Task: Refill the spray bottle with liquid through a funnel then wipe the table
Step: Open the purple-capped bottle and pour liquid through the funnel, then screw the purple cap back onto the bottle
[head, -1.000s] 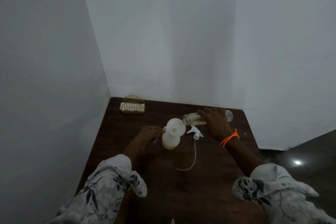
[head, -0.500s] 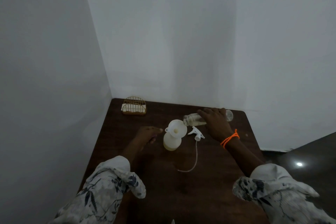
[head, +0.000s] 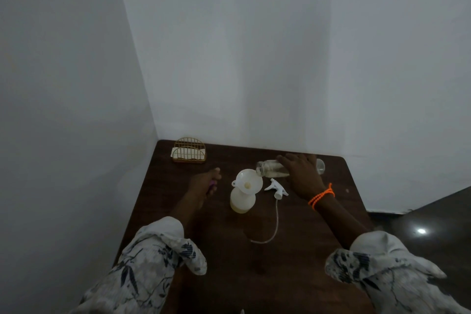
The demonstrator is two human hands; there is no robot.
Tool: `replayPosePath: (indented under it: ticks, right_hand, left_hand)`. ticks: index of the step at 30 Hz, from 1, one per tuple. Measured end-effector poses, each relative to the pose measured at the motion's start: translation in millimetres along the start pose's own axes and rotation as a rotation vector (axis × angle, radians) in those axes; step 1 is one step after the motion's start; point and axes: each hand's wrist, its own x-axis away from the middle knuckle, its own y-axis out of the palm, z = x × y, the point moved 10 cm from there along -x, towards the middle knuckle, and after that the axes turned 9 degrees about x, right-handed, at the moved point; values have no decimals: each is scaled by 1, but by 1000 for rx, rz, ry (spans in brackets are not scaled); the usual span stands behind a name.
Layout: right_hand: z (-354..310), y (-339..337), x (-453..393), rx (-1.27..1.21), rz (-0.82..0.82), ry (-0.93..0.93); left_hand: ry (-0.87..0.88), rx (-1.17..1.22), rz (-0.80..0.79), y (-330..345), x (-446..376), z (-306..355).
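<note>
Head view: right hand point(head: 303, 176) grips tilted clear bottle point(head: 272, 169) over funnel point(head: 248, 182); left hand point(head: 205, 182) pinches something purple beside it.

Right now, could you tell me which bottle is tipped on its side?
The clear bottle in the right hand; the white one stands upright.

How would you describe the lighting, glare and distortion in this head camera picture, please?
Head view: dim and underexposed, so the dark table swallows detail; one bright glare spot on the glossy floor at right; wide-angle bending curves the wall corner; the clear bottle and funnel read softly.
</note>
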Motion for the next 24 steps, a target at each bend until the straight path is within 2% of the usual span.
replayPosePath:
  ticks: [7, 10, 12, 16, 19, 21, 24]
  right_hand:
    - [-3, 13, 1, -73, -30, 28]
    - [-2, 13, 1, -160, -31, 51]
    - [-1, 12, 0, -231, -22, 72]
    - [11, 15, -3, -475, 8, 202]
    - [13, 9, -7, -641, 29, 269]
    - [12, 1, -12, -753, 64, 272]
    - [11, -14, -21, -819, 100, 248]
  left_hand:
    - [-47, 189, -44, 5, 3, 4]
    - [-29, 318, -44, 10, 4, 10]
    - [12, 311, -29, 14, 5, 17]
    - [346, -85, 61, 26, 22, 62]
    - [633, -252, 6, 59, 57, 106]
    - [776, -321, -45, 82, 78, 132]
    - [893, -334, -113, 107, 100, 164]
